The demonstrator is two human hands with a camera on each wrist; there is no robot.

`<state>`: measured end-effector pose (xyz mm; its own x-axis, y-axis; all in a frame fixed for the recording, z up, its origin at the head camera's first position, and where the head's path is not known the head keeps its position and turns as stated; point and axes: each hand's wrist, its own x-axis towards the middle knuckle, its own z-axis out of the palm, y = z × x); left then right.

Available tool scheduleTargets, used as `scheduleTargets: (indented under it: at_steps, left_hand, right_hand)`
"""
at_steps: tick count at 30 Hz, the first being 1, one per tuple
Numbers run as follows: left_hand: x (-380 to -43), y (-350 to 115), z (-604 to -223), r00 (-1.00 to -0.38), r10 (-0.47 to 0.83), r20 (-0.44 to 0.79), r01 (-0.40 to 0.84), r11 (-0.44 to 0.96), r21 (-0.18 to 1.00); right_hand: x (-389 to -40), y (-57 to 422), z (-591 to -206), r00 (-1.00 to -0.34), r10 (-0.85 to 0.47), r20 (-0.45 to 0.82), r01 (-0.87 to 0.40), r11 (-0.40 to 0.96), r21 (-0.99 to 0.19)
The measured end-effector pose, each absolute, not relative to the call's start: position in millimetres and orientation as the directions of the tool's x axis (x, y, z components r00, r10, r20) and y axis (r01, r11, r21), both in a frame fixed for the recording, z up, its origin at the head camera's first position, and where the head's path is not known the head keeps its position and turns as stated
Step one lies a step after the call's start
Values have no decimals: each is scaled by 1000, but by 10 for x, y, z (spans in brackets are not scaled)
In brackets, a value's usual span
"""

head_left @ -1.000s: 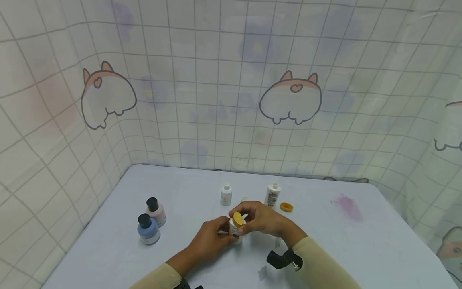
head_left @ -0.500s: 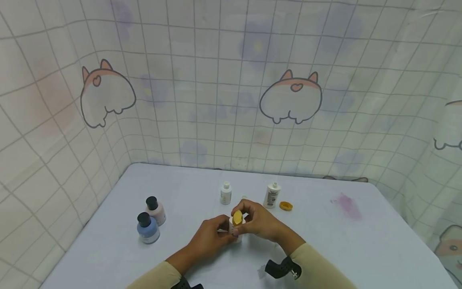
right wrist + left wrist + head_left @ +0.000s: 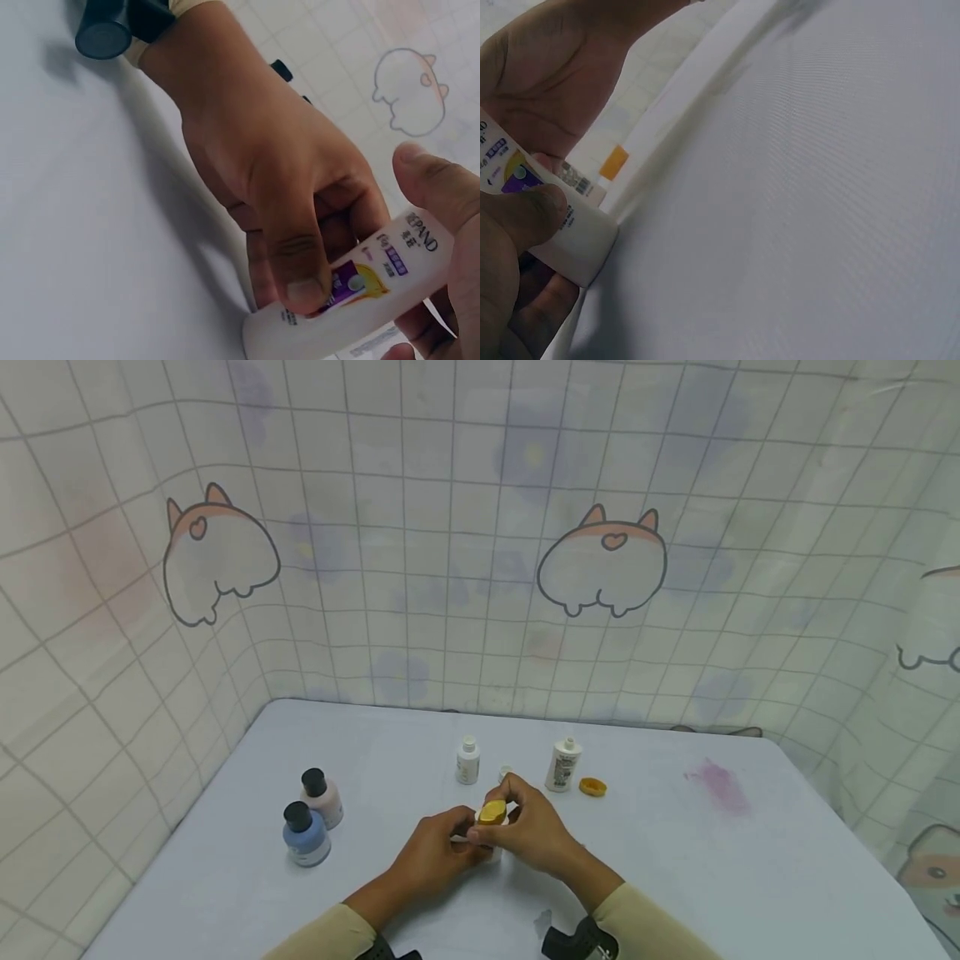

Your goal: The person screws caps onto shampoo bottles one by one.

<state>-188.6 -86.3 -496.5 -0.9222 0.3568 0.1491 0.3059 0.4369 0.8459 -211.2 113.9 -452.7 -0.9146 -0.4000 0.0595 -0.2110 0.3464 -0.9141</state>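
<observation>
My left hand [image 3: 435, 856] grips a small white printed bottle [image 3: 360, 319], its thumb pressed on the purple and yellow label. The bottle stands upright on the white table in front of me. My right hand [image 3: 536, 831] has thumb and fingers around the yellow cap [image 3: 492, 812] at the bottle's top. Those fingers hide much of the bottle in the head view. In the right wrist view the right hand's thumb [image 3: 431, 176] shows beside the bottle's upper end; the cap is out of that frame.
Two white bottles without yellow caps, a smaller one [image 3: 468, 762] and a labelled one [image 3: 562, 766], stand farther back. A loose yellow cap [image 3: 592, 787] lies beside the labelled one. Black-capped blue [image 3: 307, 839] and pink [image 3: 322, 799] bottles stand left. A patterned curtain [image 3: 480, 568] encloses the table [image 3: 675, 860].
My right hand has turned around the yellow cap, its wrist swinging left and toward me and its thumb shifting left. The left hand keeps its grip on the bottle in nearly the same place.
</observation>
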Motion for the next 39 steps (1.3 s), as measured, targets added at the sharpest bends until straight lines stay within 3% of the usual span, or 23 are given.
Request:
scheduleTargets:
  at_steps: [10,16,24,32,39]
  left_hand:
    - [-1875,-860,-4968,-927,345,150,305,457,835]
    - [-1866,-852,-4954,-925,343,163,315,455,833]
    - [-1865,-833,-4968,-927,339,162,297,395,869]
    - [-1859,-836,-4963,-929,339,149,289,412,864]
    - [-1872,-825,-4939,-929,340,146,289,419,861]
  right_hand:
    - [-1971,1031,-4520,-969,-239,54,-158,441,-883]
    - [-1897,963,-4500,-979,-156,131,-192,501,-844]
    - [-1797,868,-4505,-985,-2,173,-138,616,-775]
    - [-1765,1007,-4574,-966,-155,206,-257,498,-828]
    - [-1781,1127,-4555,-924,-279,263,-371,474,-799]
